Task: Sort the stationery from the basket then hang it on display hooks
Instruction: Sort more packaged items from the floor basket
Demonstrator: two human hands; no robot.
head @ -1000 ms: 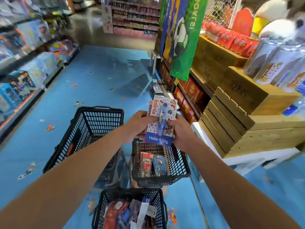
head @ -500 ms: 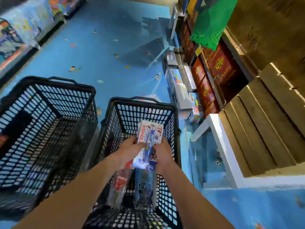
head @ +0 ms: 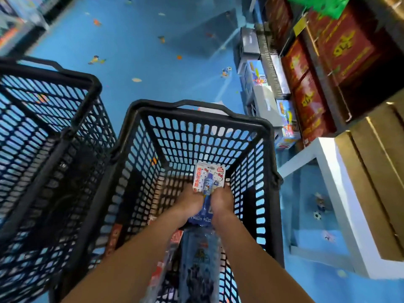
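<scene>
A carded Hello Kitty pen pack (head: 208, 178), white and blue, sits low inside the middle black mesh basket (head: 196, 110). My left hand (head: 189, 199) grips its left edge and my right hand (head: 222, 200) grips its right edge. Under my wrists lie other packs on the basket floor, a blue one (head: 200, 259) and a red one (head: 175, 236), partly hidden by my arms.
A second black mesh basket (head: 43, 119) stands to the left, touching the middle one. On the right are a white plinth (head: 334, 193), wooden crates (head: 376, 171) and red boxes (head: 310, 110). Small toy boxes (head: 260, 77) line the blue floor.
My hands have carried the pen pack from chest height down into the middle basket, close to its floor. The camera has tilted downward and moved nearer the baskets.
</scene>
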